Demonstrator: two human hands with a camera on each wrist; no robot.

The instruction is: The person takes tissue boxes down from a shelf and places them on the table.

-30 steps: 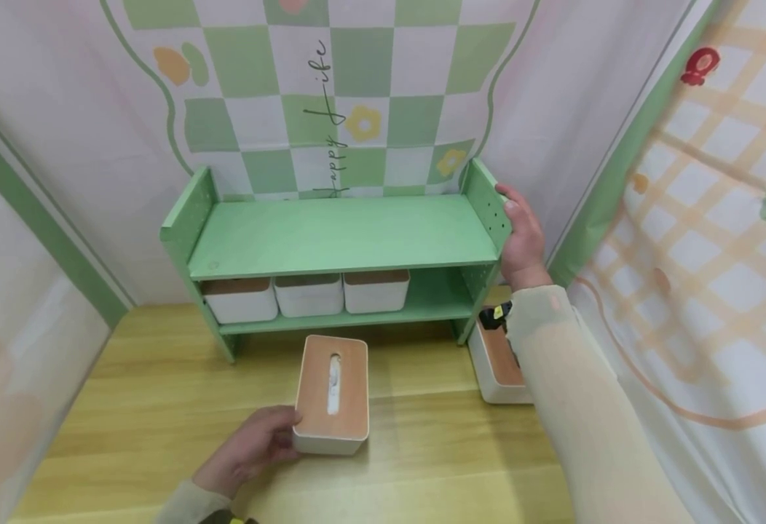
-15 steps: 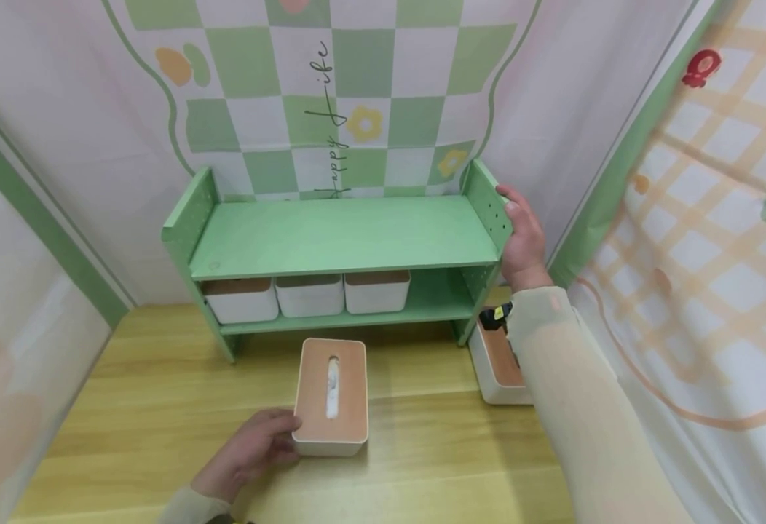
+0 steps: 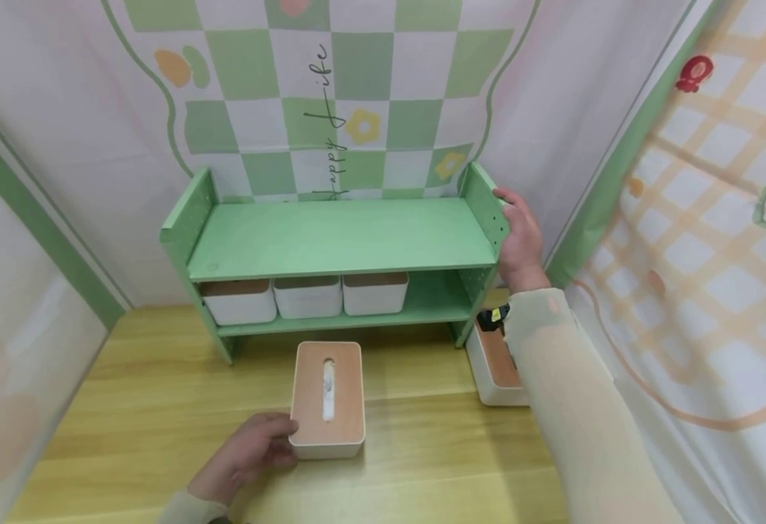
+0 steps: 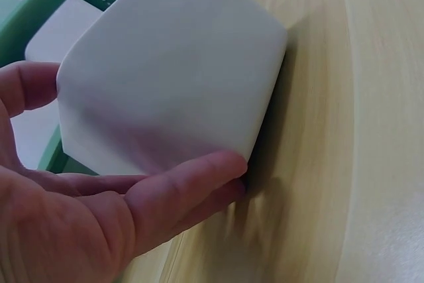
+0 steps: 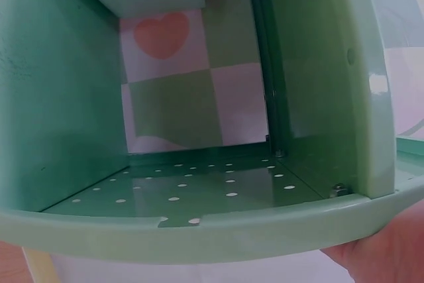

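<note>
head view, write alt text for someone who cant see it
A person's left grip holds a white, wood-topped tissue box before a green shelf unit, the right grip on the unit's side panel at picture right. Three white boxes line the lower shelf; another wood-topped box sits on the table at right, partly behind the sleeve.

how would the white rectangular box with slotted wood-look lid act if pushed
The white rectangular box with the slotted wood-look lid probably slides rather than rolls, given its flat sides. It seems stiff: no dent shows under the left hand.
</note>
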